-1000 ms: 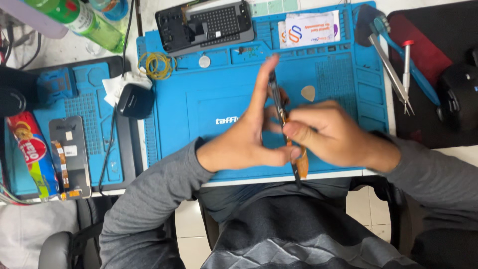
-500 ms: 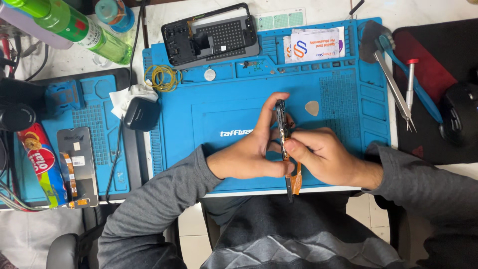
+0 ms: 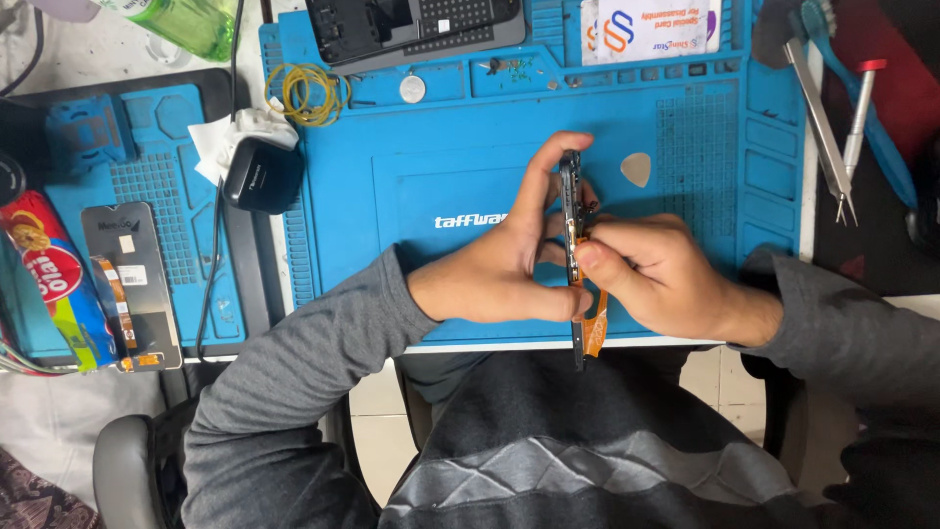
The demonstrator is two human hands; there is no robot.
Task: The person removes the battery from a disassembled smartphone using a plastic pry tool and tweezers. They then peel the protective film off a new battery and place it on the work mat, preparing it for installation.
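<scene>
- Head view: the left hand (image 3: pixel 509 260) and right hand (image 3: pixel 666 274) both pinch a thin, dark phone panel (image 3: pixel 571 196) held edge-on over the near middle of the blue, ribbed silicone mat (image 3: pixel 441 147).
- An orange flex ribbon (image 3: pixel 594 323) hangs from it.
- A pale, teardrop pick (image 3: pixel 636 168) lies just right; steel tweezers (image 3: pixel 822 127) far right.
- Yellow rubber bands (image 3: pixel 305 93) coil far left.

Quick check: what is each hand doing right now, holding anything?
Left hand: closed on the thin dark phone part, held on edge.
Right hand: fingers pinched on the same part, by its orange flex strip.
</scene>
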